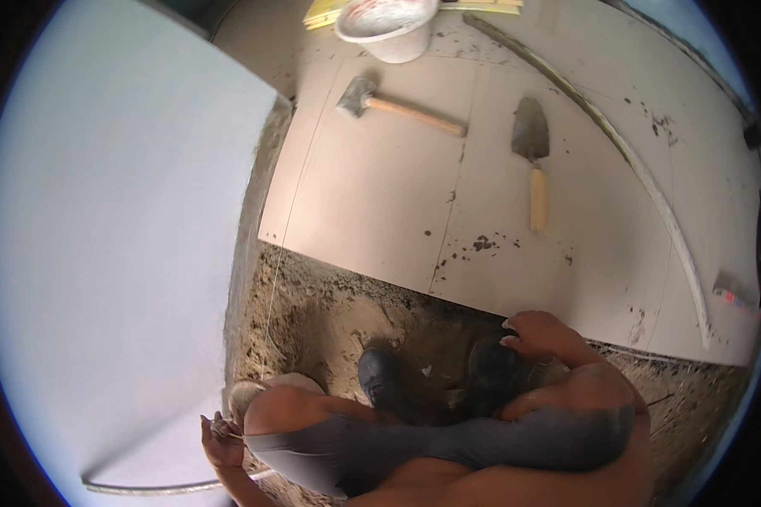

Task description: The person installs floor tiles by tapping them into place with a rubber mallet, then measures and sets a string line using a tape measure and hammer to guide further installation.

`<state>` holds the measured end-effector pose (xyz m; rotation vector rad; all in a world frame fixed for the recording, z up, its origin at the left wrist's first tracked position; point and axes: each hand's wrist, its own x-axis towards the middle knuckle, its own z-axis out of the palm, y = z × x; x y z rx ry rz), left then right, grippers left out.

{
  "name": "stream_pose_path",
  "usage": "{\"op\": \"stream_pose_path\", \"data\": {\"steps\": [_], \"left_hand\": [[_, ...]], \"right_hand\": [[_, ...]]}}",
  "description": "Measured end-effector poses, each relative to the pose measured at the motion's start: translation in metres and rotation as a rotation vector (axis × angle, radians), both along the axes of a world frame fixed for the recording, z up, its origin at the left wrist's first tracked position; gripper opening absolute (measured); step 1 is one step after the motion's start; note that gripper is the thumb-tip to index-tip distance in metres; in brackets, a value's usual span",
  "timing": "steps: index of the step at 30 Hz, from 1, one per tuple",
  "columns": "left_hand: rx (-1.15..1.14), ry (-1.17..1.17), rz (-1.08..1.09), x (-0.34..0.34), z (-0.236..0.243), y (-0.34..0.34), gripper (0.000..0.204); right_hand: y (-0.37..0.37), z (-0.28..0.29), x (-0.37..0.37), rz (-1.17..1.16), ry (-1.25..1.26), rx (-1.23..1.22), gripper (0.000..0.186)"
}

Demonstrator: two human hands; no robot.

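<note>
My left hand [222, 441] is at the lower left, close to the pale wall and beside my left knee. Its fingers are curled together around something small that I cannot make out. In front of my right knee, my right hand [543, 333] hangs near the edge of the tiled floor [372, 203], its fingers apart and nothing visible in them. Farther off on the tiles lie a mallet [410, 114] with a grey head and wooden handle, and a trowel [531, 139] with its wooden handle toward me.
A whitish bucket [402, 38] stands at the far edge. A long thin strip [604, 127] curves across the tiles on the right. The smooth wall [127, 220] rises at left. My dark boots [382, 376] stand on bare dirt [313, 296] below the tile edge.
</note>
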<state>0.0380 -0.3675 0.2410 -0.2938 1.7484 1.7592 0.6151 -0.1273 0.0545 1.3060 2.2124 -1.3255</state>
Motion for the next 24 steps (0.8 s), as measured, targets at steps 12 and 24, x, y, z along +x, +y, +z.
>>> {"op": "stream_pose_path", "data": {"steps": [12, 24], "left_hand": [[0.409, 0.01, -0.013, 0.082, 0.126, 0.133, 0.062], [0.454, -0.441, -1.405, 0.276, 0.194, 0.287, 0.069]], "right_hand": [[0.003, 0.032, 0.046, -0.019, 0.143, -0.064, 0.043], [-0.079, -0.006, 0.016, -0.191, 0.526, -0.38, 0.048]]}}
